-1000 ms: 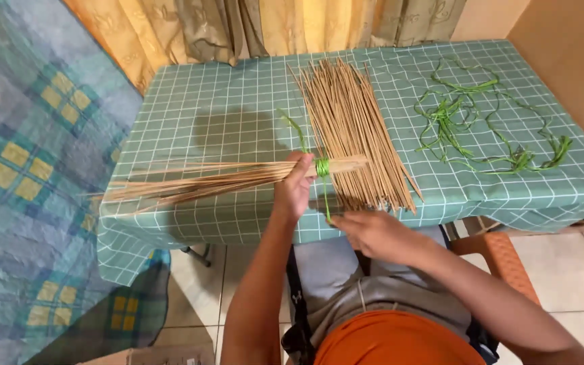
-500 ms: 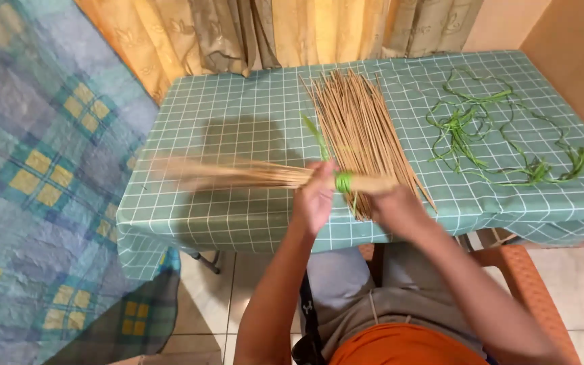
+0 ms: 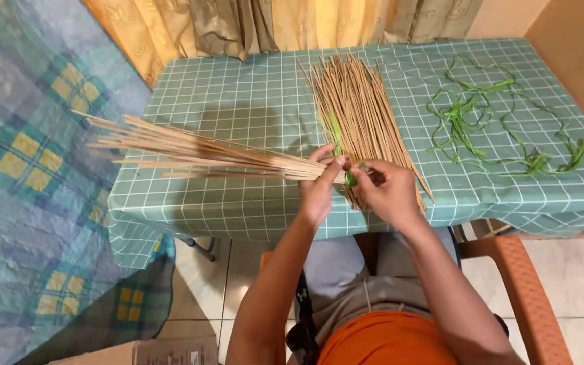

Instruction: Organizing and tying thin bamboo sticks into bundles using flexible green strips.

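My left hand [image 3: 320, 189] grips the bound end of a bundle of thin tan sticks [image 3: 197, 155] that fans out to the left over the table edge. My right hand [image 3: 388, 190] is closed on the same end, pinching a green strip [image 3: 338, 135] wound around the sticks between both hands. Under my hands lies a loose pile of tan sticks [image 3: 359, 108] on the green checked tablecloth [image 3: 251, 101].
A tangle of green strips [image 3: 488, 128] lies on the right part of the table. Curtains [image 3: 251, 27] hang behind it. A blue and yellow checked blanket [image 3: 28, 176] is at the left. An orange plastic chair [image 3: 522, 284] is under me, a cardboard box [image 3: 150, 351] on the tiled floor.
My right hand came up from my lap to the bundle's tied end beside my left hand. The bundle's fanned end swung and now points left and slightly up.
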